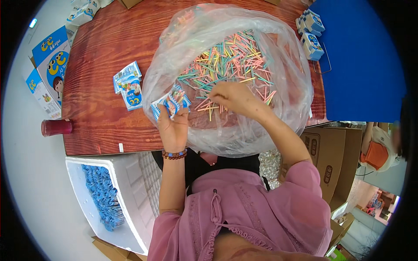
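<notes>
My left hand (173, 128), a beaded bracelet at its wrist, grips a small blue-and-white sachet (174, 101) at the near left rim of a big clear plastic bag (289, 69). Coloured sticks show at the sachet's top; whether a second sachet lies under it I cannot tell. Inside the opened bag is a heap of thin pink, yellow and green sticks (235, 56). Just above the near part of the heap, my right hand (235, 98) has its fingers curled together in a pinch. What they hold, if anything, is hidden.
Several similar sachets (132, 93) lie on the wooden table (100, 52) left of the bag. A foam box (135, 195) with blue packets stands below the table's left edge. Printed cartons (54, 61) and a red jar (56, 127) are far left; cardboard boxes (339, 152) stand right.
</notes>
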`<state>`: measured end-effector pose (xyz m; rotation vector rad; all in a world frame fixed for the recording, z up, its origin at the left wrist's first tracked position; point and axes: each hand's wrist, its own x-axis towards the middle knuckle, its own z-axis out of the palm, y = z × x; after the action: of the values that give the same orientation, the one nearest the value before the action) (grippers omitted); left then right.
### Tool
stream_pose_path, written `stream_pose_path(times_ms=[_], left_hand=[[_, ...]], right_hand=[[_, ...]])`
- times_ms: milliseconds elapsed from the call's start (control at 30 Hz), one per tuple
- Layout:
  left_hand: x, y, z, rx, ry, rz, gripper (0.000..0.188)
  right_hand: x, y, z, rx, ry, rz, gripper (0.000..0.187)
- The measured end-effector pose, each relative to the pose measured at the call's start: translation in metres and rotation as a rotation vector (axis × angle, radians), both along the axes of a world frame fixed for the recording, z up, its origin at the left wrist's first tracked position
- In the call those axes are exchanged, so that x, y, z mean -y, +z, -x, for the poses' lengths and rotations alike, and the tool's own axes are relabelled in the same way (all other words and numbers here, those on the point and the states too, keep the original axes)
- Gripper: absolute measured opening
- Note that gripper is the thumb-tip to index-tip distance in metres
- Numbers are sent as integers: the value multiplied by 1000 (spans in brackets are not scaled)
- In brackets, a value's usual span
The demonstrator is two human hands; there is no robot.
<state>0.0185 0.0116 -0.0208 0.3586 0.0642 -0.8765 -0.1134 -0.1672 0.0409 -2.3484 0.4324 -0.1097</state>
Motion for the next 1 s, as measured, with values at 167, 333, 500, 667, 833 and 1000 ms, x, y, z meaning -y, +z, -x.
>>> stream_pose_path(times_ms=[167,333,500,667,833,1000], left_hand=[[-16,-9,-2,26,13,32,30],[-20,-5,3,10,18,25,31],[-19,-12,2,-30,-20,68,33],[-14,-10,6,-13,-32,24,33],[-10,-3,10,31,-34,-4,32],[-8,4,13,55,-30,-4,32]], right_hand=[[-16,-23,-9,30,173,415,11],[-16,-21,-19,-21,258,462,11],[-10,-16,-16,-48,182,359,15],[-3,15,-5,300,-156,-525,3],[-39,46,-29,719,-170,-920,5],[-41,29,-36,617,2,-515,8]])
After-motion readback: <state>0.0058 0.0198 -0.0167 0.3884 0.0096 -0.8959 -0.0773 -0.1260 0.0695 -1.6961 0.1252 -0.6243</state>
